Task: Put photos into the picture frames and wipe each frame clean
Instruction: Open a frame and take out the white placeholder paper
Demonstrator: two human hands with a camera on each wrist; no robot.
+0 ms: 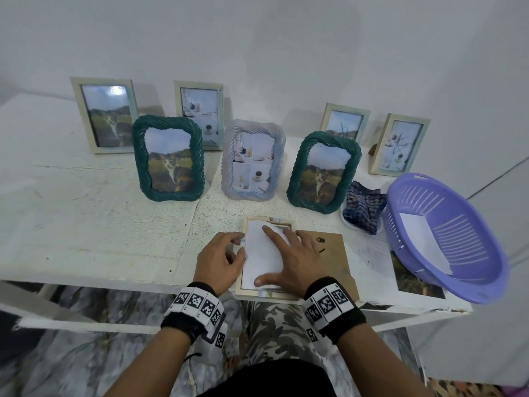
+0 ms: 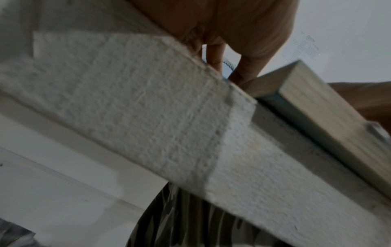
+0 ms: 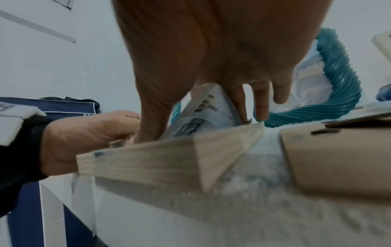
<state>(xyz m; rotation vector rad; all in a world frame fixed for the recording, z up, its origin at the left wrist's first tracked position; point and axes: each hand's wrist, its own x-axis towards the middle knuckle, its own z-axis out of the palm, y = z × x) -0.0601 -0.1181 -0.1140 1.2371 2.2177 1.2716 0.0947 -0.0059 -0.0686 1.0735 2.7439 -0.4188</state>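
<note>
Both hands worked the face-down wooden frame (image 1: 267,293): my right hand (image 1: 294,259) flattened the photo (image 1: 262,253), fingers spread; my left hand (image 1: 220,259) seemingly pinched its edge.

A white-painted wooden worktop (image 1: 86,219), scuffed and scratched, with chipped paint along its near edge, stands against a plain white wall (image 1: 257,47). A seam runs across the boards from far edge to near edge. Beneath the near edge lies a grey-and-white marbled floor (image 1: 86,353). The light is soft and even, with faint shadows on the wall.
</note>
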